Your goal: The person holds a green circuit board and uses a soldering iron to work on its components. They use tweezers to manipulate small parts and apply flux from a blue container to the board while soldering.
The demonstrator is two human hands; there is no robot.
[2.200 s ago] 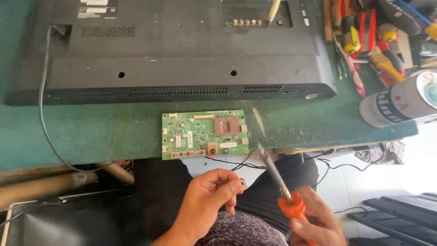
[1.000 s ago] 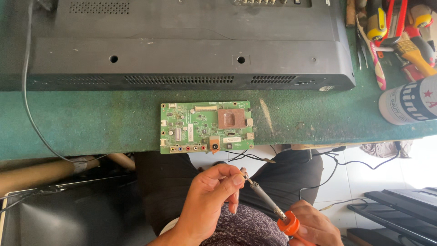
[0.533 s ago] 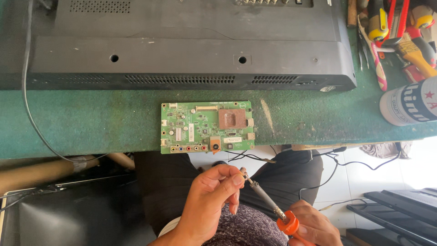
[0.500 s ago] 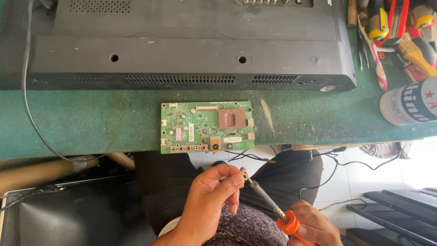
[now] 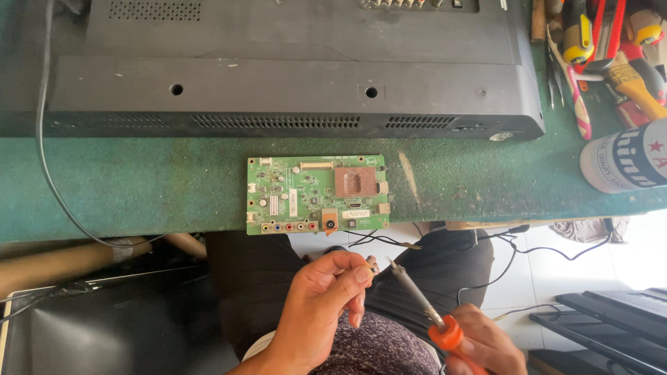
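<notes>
My left hand [image 5: 323, 298] pinches a small metal connector [image 5: 372, 264] between thumb and fingers, above my lap. My right hand [image 5: 483, 344] grips the orange handle of a soldering iron [image 5: 424, 305]; its tip points up-left and almost touches the small connector. A green circuit board [image 5: 316, 194] lies flat at the front edge of the green workbench [image 5: 139, 187], just beyond both hands. Behind the board lies a black television [image 5: 292, 62], back side up.
A black cable [image 5: 48, 167] runs down the bench's left side. Thin wires [image 5: 486, 239] hang off the front edge. Several hand tools [image 5: 597, 48] lie at the back right beside a white can [image 5: 625, 156]. A dark panel [image 5: 83, 326] sits at lower left.
The soldering iron tip came down from near the board's right edge to the small connector in my left hand. Over the last half second both hands stay almost still.
</notes>
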